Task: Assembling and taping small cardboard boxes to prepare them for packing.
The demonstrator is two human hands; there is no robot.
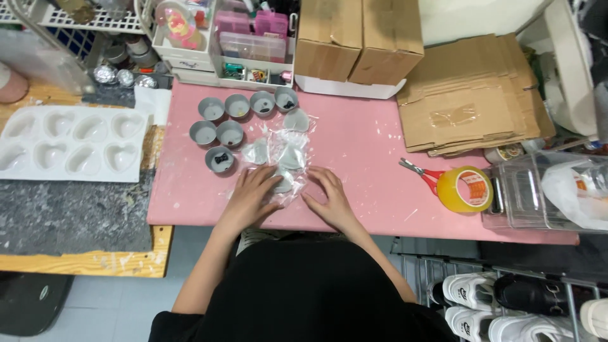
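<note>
On the pink table (361, 164) lies a clear plastic sheet (288, 155) with pale heart-shaped pieces on it. My left hand (253, 196) presses on the sheet's near left part, fingers spread over a pale piece. My right hand (329, 196) rests flat on the sheet's near right edge. Just beyond the sheet stand several small grey round cups (228, 120), two with dark bits inside.
A white tray of heart-shaped moulds (69, 142) lies at the left. Red-handled scissors (421, 172) and a yellow tape roll (465, 189) sit at the right, next to a clear plastic box (544, 190). Flattened cardboard (472, 95) and boxes (358, 38) are at the back.
</note>
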